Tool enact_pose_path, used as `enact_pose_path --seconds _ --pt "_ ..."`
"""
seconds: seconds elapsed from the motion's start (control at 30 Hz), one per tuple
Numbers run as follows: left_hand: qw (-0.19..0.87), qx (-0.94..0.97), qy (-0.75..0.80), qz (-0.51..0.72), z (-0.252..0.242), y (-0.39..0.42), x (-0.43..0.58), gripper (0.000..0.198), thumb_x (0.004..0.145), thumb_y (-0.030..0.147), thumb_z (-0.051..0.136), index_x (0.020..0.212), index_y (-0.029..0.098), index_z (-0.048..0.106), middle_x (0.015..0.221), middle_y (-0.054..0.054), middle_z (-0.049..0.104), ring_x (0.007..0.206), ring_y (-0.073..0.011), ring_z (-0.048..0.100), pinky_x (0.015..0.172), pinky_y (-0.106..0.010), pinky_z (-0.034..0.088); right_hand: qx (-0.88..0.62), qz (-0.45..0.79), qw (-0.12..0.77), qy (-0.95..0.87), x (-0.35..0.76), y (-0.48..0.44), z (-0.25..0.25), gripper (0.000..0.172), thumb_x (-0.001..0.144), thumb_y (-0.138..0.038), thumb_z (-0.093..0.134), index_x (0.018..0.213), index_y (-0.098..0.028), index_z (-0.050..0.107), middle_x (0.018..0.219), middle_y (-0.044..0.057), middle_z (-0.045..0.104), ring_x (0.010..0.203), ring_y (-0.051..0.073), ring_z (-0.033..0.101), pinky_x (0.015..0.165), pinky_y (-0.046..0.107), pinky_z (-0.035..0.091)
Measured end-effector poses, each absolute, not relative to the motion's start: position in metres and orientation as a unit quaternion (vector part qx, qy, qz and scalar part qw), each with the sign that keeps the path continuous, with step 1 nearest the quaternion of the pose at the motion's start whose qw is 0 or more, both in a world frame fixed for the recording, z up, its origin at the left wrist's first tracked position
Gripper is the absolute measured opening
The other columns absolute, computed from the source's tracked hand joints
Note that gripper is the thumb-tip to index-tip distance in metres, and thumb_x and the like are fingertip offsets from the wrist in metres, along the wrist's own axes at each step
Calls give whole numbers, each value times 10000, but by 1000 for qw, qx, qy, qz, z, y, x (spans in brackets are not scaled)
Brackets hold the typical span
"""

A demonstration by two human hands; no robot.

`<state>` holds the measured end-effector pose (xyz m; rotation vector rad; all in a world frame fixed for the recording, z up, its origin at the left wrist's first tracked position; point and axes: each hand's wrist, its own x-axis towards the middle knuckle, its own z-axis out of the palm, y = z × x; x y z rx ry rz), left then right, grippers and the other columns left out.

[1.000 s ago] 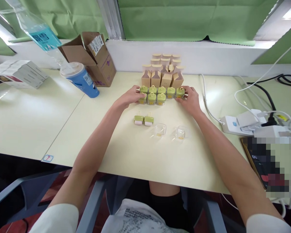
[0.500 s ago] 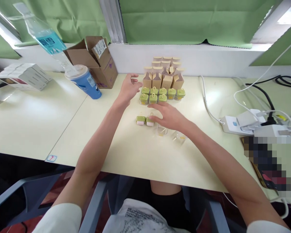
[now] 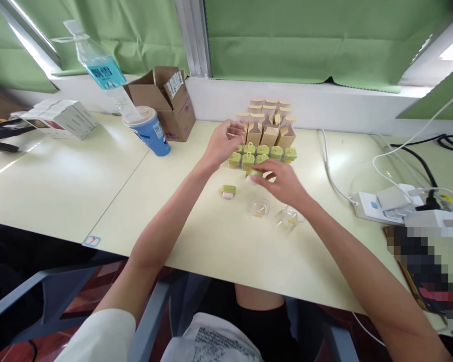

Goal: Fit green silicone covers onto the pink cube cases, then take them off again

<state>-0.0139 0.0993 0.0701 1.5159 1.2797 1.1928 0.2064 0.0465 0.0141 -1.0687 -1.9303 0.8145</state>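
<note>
My right hand (image 3: 281,180) pinches a small green lid with a pale pink-white block (image 3: 254,174) under it, raised off the table. My left hand (image 3: 226,142) is at the left end of the rows, beside the small cardboard boxes (image 3: 269,134); its fingers are loosely curled and apart, with nothing visible in them. Just below the boxes stand several clear containers with green lids (image 3: 248,160). A second green lid with a pale block (image 3: 228,191) lies on the table. Two clear containers without lids, one clear cup (image 3: 259,207) and another clear cup (image 3: 289,215), sit nearer me.
To the left are a blue paper cup (image 3: 151,133), a tilted plastic bottle (image 3: 107,75), an open brown carton (image 3: 169,108) and white boxes (image 3: 64,118). A power strip (image 3: 375,206) with cables and a phone (image 3: 419,266), partly blurred, occupy the right side.
My right hand has picked up one of the two green lids with pale blocks and lifted it from the table. My left hand has curled its fingers more beside the boxes. The camera view has shifted slightly.
</note>
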Motion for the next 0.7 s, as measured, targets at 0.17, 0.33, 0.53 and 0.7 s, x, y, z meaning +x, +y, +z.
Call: enact_pose_path --seconds 0.17,0.33,0.53,0.7 --pt "510 617 409 438 75 80 1 350 958 293 876 1260 181 739 1331 -148 820 1239 -305 813 1111 -481 651 -435 347 521 -647 237 52 37 405 944 -552 894 1285 -341 842 1207 64 825 1106 313 810 1011 555 721" --pt "669 546 293 410 75 61 20 573 897 476 985 1344 203 752 1375 -140 840 1407 -326 777 1258 -531 618 -433 315 536 -653 247 44 51 466 944 -592 889 1331 -364 769 1276 46 808 1249 304 782 1057 494 707" --pt "678 512 313 423 75 51 28 673 901 413 975 1459 196 667 1296 -106 851 1367 -297 804 1291 -531 620 -436 289 524 -672 247 41 52 490 920 -593 900 1327 -353 769 1354 64 793 1254 301 751 1067 499 687" --pt "655 509 329 451 81 44 31 787 907 431 940 1552 243 530 1400 -127 844 1480 -333 759 1282 -559 615 -464 249 517 -674 255 53 46 520 889 -591 905 1340 -355 802 1359 81 758 1244 314 760 1101 544 689"
